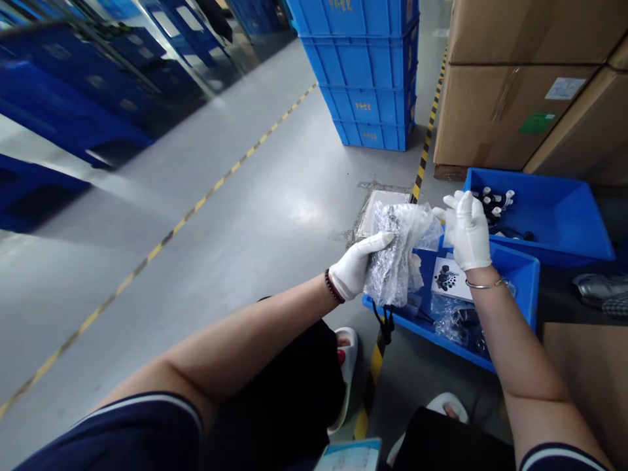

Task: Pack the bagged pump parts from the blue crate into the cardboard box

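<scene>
Clear plastic bag [397, 255] stands with its long axis roughly upright, just above the near blue bin's [520, 275] left edge. That bin holds a printed card [449, 278] and what seem to be bagged dark parts. Left hand [356, 268] clamps the bag's side; right hand [468, 229] pinches its top corner.

bag [397, 258] between hands, above bin [520, 275]

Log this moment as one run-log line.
left hand: holds clear plastic bag | right hand: grips bag's top | below: blue bin | beyond: second blue bin
</scene>
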Available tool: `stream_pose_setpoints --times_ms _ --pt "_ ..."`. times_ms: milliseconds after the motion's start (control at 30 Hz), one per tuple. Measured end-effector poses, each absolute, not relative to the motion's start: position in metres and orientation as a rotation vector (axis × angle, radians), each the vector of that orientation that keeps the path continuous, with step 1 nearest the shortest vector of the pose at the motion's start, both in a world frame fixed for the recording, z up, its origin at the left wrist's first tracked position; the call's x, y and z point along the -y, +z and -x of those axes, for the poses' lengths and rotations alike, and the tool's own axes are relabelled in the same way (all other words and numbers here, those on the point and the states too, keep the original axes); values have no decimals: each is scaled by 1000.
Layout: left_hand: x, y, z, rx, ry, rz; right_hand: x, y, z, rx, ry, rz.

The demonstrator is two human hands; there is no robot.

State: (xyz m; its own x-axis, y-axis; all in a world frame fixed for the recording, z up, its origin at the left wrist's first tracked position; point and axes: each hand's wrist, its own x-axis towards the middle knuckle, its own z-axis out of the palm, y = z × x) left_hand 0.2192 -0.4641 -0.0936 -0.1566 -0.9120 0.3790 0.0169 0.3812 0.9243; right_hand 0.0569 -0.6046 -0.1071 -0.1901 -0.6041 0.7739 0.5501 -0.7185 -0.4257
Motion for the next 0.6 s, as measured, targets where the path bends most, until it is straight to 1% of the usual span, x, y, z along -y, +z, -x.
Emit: stream_pose_setpoints --times_ms 100,200,433,500,600 --pt "465 -99 -218 1534 -1082 -852 598 -106 -64 -99 -2019 1445" --pt "466 -104 -218 1554 -1108 -837 599 -109 -74 -165 -1978 1549" --pt "466 -107 -217 1600 -1124 -854 602 -111 -85 -319 -1956 1545" --pt "468 -107 -217 1581 -1117 -854 600 -109 -86 -253 -1920 1518" --pt "470 -103 -219 1548 -1093 -834 600 -109 -81 -45 -1741 1513"
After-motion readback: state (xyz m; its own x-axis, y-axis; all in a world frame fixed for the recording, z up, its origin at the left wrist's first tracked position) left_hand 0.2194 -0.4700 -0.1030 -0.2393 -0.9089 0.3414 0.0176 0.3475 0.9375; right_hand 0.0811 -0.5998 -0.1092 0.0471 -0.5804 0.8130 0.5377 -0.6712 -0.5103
